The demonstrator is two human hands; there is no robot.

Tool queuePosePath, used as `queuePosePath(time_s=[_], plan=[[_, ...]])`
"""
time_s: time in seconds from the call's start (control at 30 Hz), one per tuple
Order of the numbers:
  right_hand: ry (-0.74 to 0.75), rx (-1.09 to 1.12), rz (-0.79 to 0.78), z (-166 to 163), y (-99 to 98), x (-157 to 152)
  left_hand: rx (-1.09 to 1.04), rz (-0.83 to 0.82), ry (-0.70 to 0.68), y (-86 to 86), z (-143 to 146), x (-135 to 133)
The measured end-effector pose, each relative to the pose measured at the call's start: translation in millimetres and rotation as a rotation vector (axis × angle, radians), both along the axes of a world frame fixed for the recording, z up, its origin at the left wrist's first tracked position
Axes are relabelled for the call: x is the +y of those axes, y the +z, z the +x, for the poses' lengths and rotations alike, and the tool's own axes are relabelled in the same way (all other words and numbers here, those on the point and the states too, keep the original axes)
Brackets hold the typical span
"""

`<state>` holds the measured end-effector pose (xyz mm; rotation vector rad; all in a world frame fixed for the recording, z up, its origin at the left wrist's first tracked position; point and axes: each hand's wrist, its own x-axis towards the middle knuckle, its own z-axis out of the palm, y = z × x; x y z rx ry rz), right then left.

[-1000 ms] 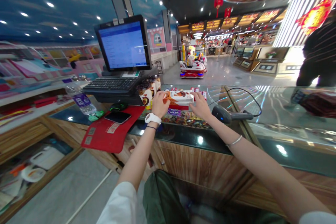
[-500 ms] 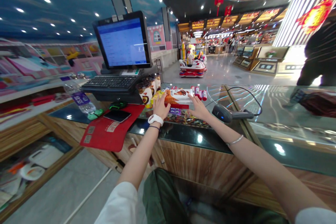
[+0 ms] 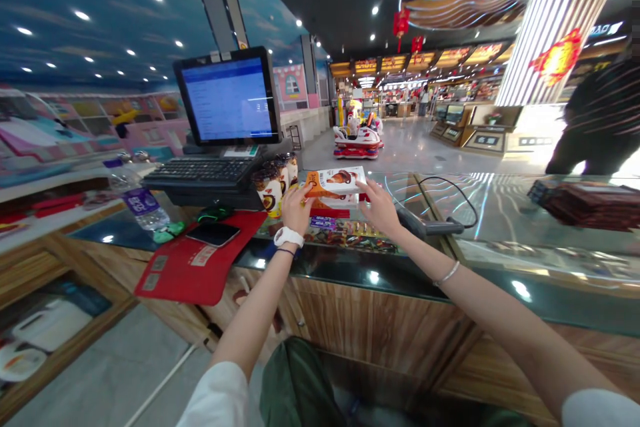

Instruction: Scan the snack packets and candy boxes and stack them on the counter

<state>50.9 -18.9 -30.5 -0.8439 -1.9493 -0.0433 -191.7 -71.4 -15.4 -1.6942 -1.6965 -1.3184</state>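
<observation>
An orange-and-white snack box (image 3: 336,179) with a brown food picture is held between my hands above the glass counter. My left hand (image 3: 297,210) grips its left end, fingers curled round the edge. At the right end, the fingers of my right hand (image 3: 379,209) close on the box. Beneath it lie a flat red packet (image 3: 330,213) and purple-wrapped sweets (image 3: 320,221). Several patterned cups (image 3: 269,191) with dark lids stand just left of the box. A handheld barcode scanner (image 3: 425,225) rests beside my right forearm.
A monitor (image 3: 227,100) and keyboard (image 3: 200,170) stand at the left. Nearer lie a red mat (image 3: 200,270), a phone (image 3: 214,233) and a water bottle (image 3: 145,209). The scanner's cable loops to the right. Dark brown packages (image 3: 590,205) lie farther right; a person in dark clothes (image 3: 600,113) stands beyond.
My hands have closed on the box's ends, and it now sits raised and tilted, showing its lower face. The camera view has shifted slightly to the right and upward.
</observation>
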Motion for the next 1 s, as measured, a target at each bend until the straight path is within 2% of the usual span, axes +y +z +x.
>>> queuePosePath(time_s=[0.23,0.37,0.53,0.73,0.87,1.0], plan=[[-0.154,-0.125,0.207,69.1,26.8,-5.8,0.1,0.013,-0.065,16.4,36.5,4.2],[-0.17,-0.13,0.282,104.2,27.9,-1.1,0.135,0.036,-0.111,23.3,62.0,15.1],[-0.183,-0.044,0.266,137.3,24.1,15.0,0.169,0.031,-0.182,33.2,95.7,34.8],[-0.166,0.083,0.222,159.7,18.2,28.4,0.207,0.049,-0.261,32.2,123.5,58.6],[-0.135,0.07,0.192,164.9,18.5,27.4,0.245,0.023,-0.308,26.0,122.4,61.9],[-0.105,0.0,0.193,161.9,19.2,24.8,0.237,0.028,-0.285,23.4,116.8,59.7]])
